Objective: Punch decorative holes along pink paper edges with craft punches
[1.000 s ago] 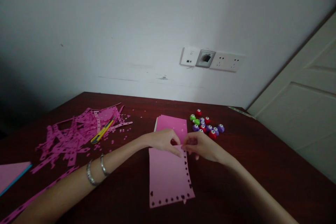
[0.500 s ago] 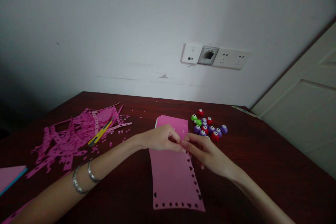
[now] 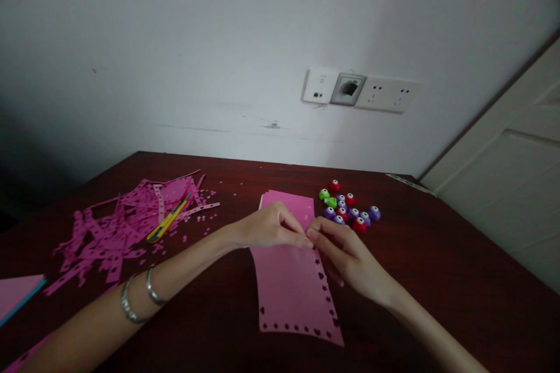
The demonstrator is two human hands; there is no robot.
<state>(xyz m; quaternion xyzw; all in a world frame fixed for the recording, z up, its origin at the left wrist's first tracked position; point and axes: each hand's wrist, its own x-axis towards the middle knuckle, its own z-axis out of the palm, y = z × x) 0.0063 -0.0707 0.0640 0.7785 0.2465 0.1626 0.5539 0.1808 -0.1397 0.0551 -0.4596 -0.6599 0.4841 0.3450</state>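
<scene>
A pink sheet of paper hangs toward me, with small star and heart holes punched along its near edge and right side. My left hand pinches its upper right edge, two bangles on that wrist. Right beside it, my right hand has thumb and forefinger closed on the same edge, the fingertips of both hands almost touching. Behind the hands lies a stack of pink paper on the table. Just past my right hand sit several small craft punches in red, green and purple.
On the left of the dark red table is a heap of punched pink paper strips with a yellow utility knife on top. Small paper bits lie around it. Pink and blue sheets lie at the left edge. Wall sockets are behind.
The near end of the pink sheet has lifted and shifted slightly right, its bottom edge now curving. Both hands keep their pinch, moved slightly to the right.
</scene>
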